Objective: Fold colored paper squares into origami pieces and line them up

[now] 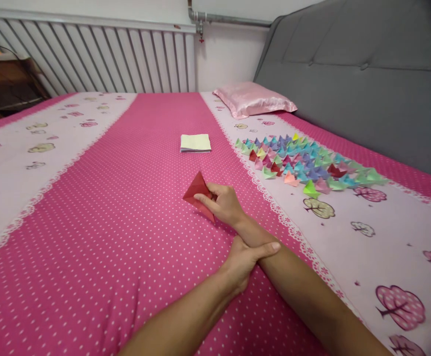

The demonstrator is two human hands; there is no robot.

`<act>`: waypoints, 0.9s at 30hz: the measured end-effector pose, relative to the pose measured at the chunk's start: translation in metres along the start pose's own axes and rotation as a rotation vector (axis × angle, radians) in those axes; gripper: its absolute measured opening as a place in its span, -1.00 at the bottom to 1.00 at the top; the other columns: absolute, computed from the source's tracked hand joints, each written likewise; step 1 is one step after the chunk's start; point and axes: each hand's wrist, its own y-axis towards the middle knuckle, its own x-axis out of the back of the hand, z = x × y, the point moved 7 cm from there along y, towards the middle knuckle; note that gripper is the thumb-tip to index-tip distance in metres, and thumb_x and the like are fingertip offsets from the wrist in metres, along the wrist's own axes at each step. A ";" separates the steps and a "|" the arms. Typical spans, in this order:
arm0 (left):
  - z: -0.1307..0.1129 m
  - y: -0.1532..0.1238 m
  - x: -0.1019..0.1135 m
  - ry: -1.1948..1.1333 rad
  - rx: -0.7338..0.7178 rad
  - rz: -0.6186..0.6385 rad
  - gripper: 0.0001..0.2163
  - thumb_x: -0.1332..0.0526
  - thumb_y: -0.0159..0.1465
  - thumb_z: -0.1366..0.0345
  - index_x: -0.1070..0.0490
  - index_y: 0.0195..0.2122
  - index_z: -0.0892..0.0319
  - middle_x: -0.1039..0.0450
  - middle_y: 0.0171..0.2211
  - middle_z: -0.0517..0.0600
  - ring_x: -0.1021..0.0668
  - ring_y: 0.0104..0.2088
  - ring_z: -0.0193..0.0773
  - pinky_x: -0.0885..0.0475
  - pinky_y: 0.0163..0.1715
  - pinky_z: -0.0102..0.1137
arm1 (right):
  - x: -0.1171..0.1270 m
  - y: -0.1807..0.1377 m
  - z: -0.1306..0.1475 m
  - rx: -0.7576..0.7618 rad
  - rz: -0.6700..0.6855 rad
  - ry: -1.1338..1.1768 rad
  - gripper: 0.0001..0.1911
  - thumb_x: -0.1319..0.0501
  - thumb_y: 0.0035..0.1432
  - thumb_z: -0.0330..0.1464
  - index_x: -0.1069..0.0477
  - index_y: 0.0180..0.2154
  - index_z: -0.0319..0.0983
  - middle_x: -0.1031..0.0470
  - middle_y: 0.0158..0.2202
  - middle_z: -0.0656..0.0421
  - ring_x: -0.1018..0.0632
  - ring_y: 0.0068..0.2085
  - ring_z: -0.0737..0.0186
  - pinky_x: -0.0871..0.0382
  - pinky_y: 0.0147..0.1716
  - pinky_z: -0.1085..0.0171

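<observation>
Right hand [225, 203] pinches a creased red paper triangle [196, 190] on dotted bedsheet [126, 207].

Red folded paper [197, 194] on a pink white-dotted sheet [119, 207], beside multicoloured paper pieces [304, 160]

A folded paper piece [196, 190] is held on the bed [107, 222] by the right hand [225, 203], and the right wrist [250, 231] just nearer is clasped by the left hand [243, 259]. A paper stack [195, 142] is laid farther off. To the right, folded pieces [304, 163] are spread, with a pillow [254, 99] beyond them beside the headboard [367, 74].
</observation>
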 end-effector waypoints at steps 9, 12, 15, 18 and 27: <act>-0.002 0.002 -0.005 0.009 -0.006 0.065 -0.65 -0.43 -0.12 0.38 -0.44 -0.28 0.34 -0.51 -0.30 0.12 -0.52 -0.25 -0.20 -0.33 -0.07 -0.26 | -0.001 0.001 -0.024 -0.352 -0.113 0.628 -0.68 -0.20 0.01 -0.14 -0.41 -0.33 -0.28 -0.47 -0.44 0.17 -0.42 -0.48 0.33 -0.24 -0.49 0.35; -0.002 0.001 -0.005 0.023 0.002 0.057 -0.65 -0.44 -0.14 0.38 -0.44 -0.31 0.33 -0.51 -0.33 0.10 -0.52 -0.27 -0.20 -0.34 -0.08 -0.25 | 0.014 0.000 -0.016 -0.230 -0.205 0.226 -0.68 -0.15 0.09 -0.14 -0.41 -0.40 -0.28 -0.42 -0.54 0.20 -0.36 -0.53 0.36 -0.14 -0.53 0.35; -0.002 0.001 -0.002 -0.011 -0.013 0.002 -0.57 -0.44 -0.16 0.40 -0.41 -0.23 0.29 -0.50 -0.28 0.08 -0.51 -0.22 -0.19 -0.33 -0.05 -0.24 | 0.019 -0.001 0.001 -0.040 -0.208 -0.249 -0.66 -0.09 0.16 -0.15 -0.40 -0.46 -0.27 -0.40 -0.57 0.20 -0.32 -0.55 0.37 -0.04 -0.53 0.33; -0.002 0.000 0.001 -0.045 -0.024 -0.043 -0.50 -0.44 -0.16 0.40 -0.37 -0.16 0.27 -0.49 -0.24 0.08 -0.50 -0.18 -0.18 -0.31 -0.02 -0.23 | 0.008 -0.002 0.010 0.118 -0.081 -0.507 -0.67 -0.04 0.22 -0.19 -0.40 -0.43 -0.26 -0.44 -0.53 0.18 -0.37 -0.51 0.35 0.03 -0.53 0.32; -0.001 0.000 0.001 -0.080 -0.037 -0.021 -0.61 -0.39 -0.08 0.37 -0.39 -0.20 0.28 -0.49 -0.27 0.06 -0.50 -0.21 -0.18 -0.33 -0.06 -0.24 | 0.001 -0.001 0.009 0.110 0.023 -0.622 -0.68 -0.02 0.23 -0.17 -0.41 -0.37 -0.22 -0.48 -0.50 0.21 -0.40 -0.51 0.34 0.06 -0.55 0.32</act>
